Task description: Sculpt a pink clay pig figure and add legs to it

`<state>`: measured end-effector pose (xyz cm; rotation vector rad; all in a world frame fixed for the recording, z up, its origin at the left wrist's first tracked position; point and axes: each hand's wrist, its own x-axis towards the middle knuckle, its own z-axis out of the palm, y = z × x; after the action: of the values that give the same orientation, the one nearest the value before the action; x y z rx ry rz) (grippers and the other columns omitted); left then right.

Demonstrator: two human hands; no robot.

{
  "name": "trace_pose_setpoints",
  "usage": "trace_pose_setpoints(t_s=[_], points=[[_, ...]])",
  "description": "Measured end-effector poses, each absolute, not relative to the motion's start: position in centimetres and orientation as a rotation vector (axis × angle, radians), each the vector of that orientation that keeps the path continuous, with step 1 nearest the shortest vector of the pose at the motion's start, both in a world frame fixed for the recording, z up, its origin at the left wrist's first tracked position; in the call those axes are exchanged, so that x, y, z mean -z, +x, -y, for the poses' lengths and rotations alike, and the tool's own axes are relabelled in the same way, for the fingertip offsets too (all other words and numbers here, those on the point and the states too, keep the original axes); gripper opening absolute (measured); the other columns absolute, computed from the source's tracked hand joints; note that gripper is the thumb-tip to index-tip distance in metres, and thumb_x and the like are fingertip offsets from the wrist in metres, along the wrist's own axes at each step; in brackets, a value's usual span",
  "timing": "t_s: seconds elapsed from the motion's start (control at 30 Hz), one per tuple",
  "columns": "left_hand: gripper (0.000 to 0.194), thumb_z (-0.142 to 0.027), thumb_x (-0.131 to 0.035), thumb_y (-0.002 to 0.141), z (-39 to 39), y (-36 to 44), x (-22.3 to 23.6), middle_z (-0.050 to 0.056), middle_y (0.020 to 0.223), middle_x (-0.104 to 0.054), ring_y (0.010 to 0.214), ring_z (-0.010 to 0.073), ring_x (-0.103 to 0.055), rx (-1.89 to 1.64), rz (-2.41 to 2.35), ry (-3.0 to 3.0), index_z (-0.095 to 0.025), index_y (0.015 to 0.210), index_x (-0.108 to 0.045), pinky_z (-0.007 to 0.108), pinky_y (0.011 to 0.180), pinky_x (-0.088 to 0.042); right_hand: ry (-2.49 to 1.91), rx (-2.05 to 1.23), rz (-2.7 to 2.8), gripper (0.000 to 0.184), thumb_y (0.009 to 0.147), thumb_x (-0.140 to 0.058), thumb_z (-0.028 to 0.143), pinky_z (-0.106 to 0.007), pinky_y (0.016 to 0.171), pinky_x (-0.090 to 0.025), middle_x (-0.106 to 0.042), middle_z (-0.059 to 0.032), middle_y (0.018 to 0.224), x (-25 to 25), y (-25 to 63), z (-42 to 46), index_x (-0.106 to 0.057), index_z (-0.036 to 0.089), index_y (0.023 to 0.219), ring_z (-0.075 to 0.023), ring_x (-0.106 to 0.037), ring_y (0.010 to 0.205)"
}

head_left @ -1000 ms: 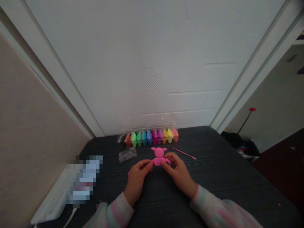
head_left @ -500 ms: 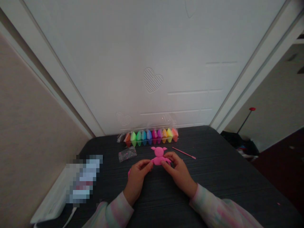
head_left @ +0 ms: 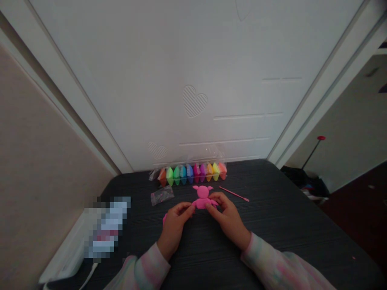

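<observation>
Between my two hands is a pink clay figure [head_left: 202, 197] with a round head, two pointed ears and arms spread to the sides. The fingers of my left hand [head_left: 175, 223] are closed on the figure's left-side arm. My right hand [head_left: 228, 217] pinches the other arm, its thumb against the body. A bit of pink clay [head_left: 164, 218] shows beside my left hand, mostly hidden behind it. Beyond my right hand lies a thin pink modelling tool [head_left: 234, 194].
A clear pack of coloured clay [head_left: 190, 175] lies along the back of the dark table [head_left: 272, 225], against a white panel [head_left: 169, 72]. In front of it is a small clear bag [head_left: 162, 195]. A white device [head_left: 65, 251] with a blurred screen and a cable stands at left.
The pink clay figure's head has tipped very slightly up and right. Both hands keep their hold in nearly the same place.
</observation>
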<state>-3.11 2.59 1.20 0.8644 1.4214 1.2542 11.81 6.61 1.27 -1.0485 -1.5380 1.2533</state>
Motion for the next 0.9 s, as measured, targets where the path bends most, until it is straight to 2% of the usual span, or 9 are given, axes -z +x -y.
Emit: trace_pose_setpoints(t_s=[0.53, 0.73, 0.9], points=[[0.025, -0.035, -0.068, 0.061, -2.66, -3.17, -0.78, -0.001, 0.063, -0.055, 0.061, 0.0095, -0.047, -1.246, -1.381, 0.816, -0.014, 0.074, -0.065, 0.021, 0.060, -0.037, -1.032, -1.256, 1.528, 0.019, 0.073, -0.060, 0.033, -0.029, 0.073, -0.045, -0.063, -0.0017, 0.081, -1.24, 11.87, -6.72, -0.054, 0.019, 0.083, -0.0161, -0.059, 0.080], [0.021, -0.034, -0.068, 0.062, -2.62, -3.18, -0.97, -0.002, 0.059, -0.054, 0.060, 0.0089, -0.046, -1.243, -1.378, 0.827, -0.014, 0.068, -0.065, 0.020, 0.060, -0.036, -1.036, -1.244, 1.525, 0.018, 0.073, -0.060, 0.033, -0.030, 0.074, -0.044, -0.063, -0.0016, 0.080, -1.38, 11.90, -6.65, -0.054, 0.020, 0.083, -0.0164, -0.059, 0.080], [0.029, -0.036, -0.068, 0.062, -2.66, -3.14, -0.96, 0.000, 0.067, -0.060, 0.063, 0.0103, -0.050, -1.282, -1.349, 0.800, -0.015, 0.082, -0.066, 0.023, 0.063, -0.040, -1.043, -1.232, 1.537, 0.018, 0.073, -0.060, 0.033, -0.030, 0.073, -0.043, -0.063, -0.0010, 0.079, -1.18, 12.05, -6.68, -0.054, 0.020, 0.083, -0.0161, -0.058, 0.076]])
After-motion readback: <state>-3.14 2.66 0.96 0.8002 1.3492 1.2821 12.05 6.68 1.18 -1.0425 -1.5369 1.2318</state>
